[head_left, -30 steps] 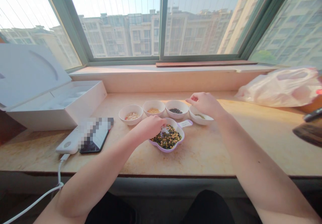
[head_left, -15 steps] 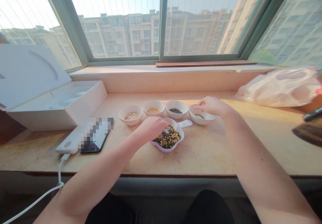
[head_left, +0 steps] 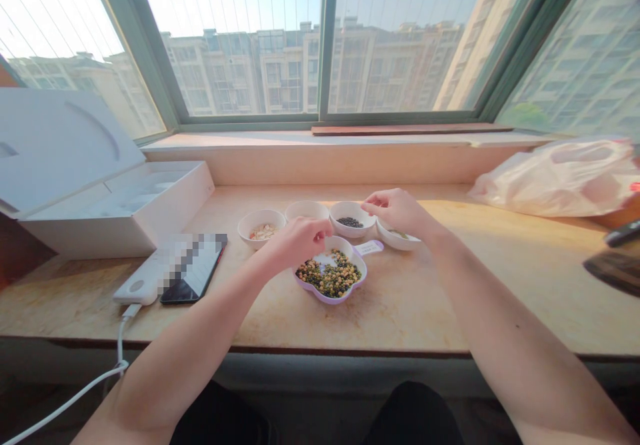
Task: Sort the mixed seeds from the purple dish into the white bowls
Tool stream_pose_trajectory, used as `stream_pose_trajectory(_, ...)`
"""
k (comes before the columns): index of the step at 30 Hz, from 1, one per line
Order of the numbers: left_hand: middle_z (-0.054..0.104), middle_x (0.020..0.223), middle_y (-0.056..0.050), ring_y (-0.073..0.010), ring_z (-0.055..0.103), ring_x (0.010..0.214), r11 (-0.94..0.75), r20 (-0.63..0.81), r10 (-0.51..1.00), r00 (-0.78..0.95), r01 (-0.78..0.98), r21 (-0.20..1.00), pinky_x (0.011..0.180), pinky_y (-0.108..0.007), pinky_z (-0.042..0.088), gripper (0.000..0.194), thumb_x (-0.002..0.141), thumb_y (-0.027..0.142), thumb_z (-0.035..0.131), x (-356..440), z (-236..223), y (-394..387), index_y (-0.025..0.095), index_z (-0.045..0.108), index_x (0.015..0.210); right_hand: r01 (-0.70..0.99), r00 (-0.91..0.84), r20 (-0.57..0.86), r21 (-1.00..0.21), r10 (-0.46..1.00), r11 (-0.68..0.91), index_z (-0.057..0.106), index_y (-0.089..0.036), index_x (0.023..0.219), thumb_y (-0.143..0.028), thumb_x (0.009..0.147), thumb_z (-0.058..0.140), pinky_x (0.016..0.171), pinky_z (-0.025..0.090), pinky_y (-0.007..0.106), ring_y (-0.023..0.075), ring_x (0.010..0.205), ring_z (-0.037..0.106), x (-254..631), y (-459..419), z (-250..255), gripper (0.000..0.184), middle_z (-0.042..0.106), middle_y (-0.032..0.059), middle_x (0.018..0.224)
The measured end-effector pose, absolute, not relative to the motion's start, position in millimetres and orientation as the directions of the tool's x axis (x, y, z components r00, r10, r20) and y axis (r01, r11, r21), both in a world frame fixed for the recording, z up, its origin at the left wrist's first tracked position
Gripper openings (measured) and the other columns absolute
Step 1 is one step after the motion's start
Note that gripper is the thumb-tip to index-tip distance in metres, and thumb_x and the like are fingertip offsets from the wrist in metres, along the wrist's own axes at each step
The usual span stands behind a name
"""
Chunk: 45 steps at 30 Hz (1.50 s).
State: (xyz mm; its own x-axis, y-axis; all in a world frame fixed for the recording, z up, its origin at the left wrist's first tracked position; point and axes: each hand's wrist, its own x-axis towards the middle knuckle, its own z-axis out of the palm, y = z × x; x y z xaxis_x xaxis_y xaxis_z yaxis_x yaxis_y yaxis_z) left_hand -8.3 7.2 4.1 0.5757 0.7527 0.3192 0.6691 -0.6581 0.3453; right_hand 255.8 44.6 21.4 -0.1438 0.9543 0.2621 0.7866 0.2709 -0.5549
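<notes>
- At the far left we see an open white cardboard box (head_left: 115, 212), its lid tilted up and its tray resting on the marble window sill (head_left: 400, 318).
- Just right of it, a white power bank (head_left: 137, 286) lies against a smartphone (head_left: 193, 278), partly pixelated. A white charging cable (head_left: 120, 345) runs from the power bank over the sill's front edge.
- Next we find a white bowl of pale flakes (head_left: 260, 227), with the left hand's wrist just in front of it.
- Our left hand (head_left: 297, 242) is narrow, its fingers curled and pointing down. We cannot tell whether they hold anything. The fingertips sit just above the top rim of a purple-rimmed, flower-shaped dish (head_left: 320, 296) filled with mixed green, yellow and dark beans (head_left: 330, 275). The hand also hides most of a second white bowl (head_left: 306, 209) behind it, so we cannot see that bowl's contents.
- To the right stands a white bowl of black beans (head_left: 350, 220), touching neither hand.
- Our right hand (head_left: 395, 210) is narrow too, its fingers loosely curled and showing nothing held. It hovers just past that bowl's right rim, above a fourth white bowl (head_left: 400, 240) holding a little green matter.
- At the far right, a crumpled white plastic bag (head_left: 555, 178) lies on the sill.
</notes>
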Motion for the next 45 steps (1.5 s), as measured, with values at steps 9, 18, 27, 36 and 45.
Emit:
stream_pose_trajectory(9, 0.071, 0.079, 0.002, -0.0086, 0.061, 0.068, -0.733, 0.614, 0.667, 0.421, 0.518, 0.441, 0.068, -0.021, 0.048, 0.008, 0.088, 0.013, 0.066, -7, -4, 13, 0.017, 0.068, 0.082, 0.184, -0.537, -0.031, -0.979, 0.843, 0.082, 0.078, -0.016, 0.085, -0.062, 0.073, 0.084, 0.055, 0.047, 0.023, 0.0127, 0.07, 0.062, 204, 25, 3, 0.048, 0.073, 0.0074, 0.087)
stream_pose_trajectory(18, 0.072, 0.084, 0.0, -0.0094, 0.063, 0.072, -0.806, 0.653, 0.587, 0.479, 0.425, 0.412, 0.071, -0.022, 0.051, 0.01, 0.089, 0.012, 0.064, -8, -2, 12, 0.018, 0.071, 0.088, 0.107, -0.549, -0.119, -0.992, 0.827, -0.072, 0.075, -0.015, 0.08, -0.052, 0.067, 0.092, 0.052, 0.046, 0.02, 0.0094, 0.065, 0.06, 197, 24, 0, 0.043, 0.068, 0.0038, 0.079)
stream_pose_trajectory(27, 0.075, 0.097, -0.002, -0.0113, 0.068, 0.079, -0.791, 0.631, 0.607, 0.483, 0.44, 0.424, 0.076, -0.025, 0.055, 0.021, 0.091, 0.009, 0.06, -8, -1, 9, 0.019, 0.074, 0.103, 0.191, -0.437, 0.007, -0.976, 0.9, 0.101, 0.073, -0.015, 0.074, -0.052, 0.072, 0.083, 0.049, 0.035, 0.024, 0.0092, 0.056, 0.049, 204, 23, 7, 0.039, 0.063, 0.0021, 0.069)
stream_pose_trajectory(36, 0.077, 0.086, -0.004, -0.0203, 0.072, 0.083, -0.734, 0.117, 0.678, 0.726, 0.661, 0.154, 0.07, -0.027, 0.05, 0.026, 0.088, 0.005, 0.057, -10, 1, 2, 0.021, 0.077, 0.084, 0.903, -0.084, 0.355, -0.368, 0.931, 0.221, 0.077, -0.019, 0.076, -0.034, 0.084, 0.06, 0.068, 0.044, 0.031, 0.0216, 0.075, 0.064, 273, 45, 32, 0.024, 0.074, 0.0074, 0.076)
stream_pose_trajectory(45, 0.076, 0.084, -0.006, -0.0192, 0.069, 0.076, -0.715, -0.04, 0.695, 0.718, 0.696, 0.057, 0.066, -0.027, 0.047, 0.03, 0.089, 0.009, 0.052, -4, 4, -2, 0.021, 0.079, 0.083, 0.976, -0.014, 0.06, -0.216, 0.998, 0.026, 0.079, -0.019, 0.077, -0.037, 0.076, 0.07, 0.062, 0.042, 0.03, 0.022, 0.07, 0.064, 298, 50, 34, 0.02, 0.072, 0.0074, 0.071)
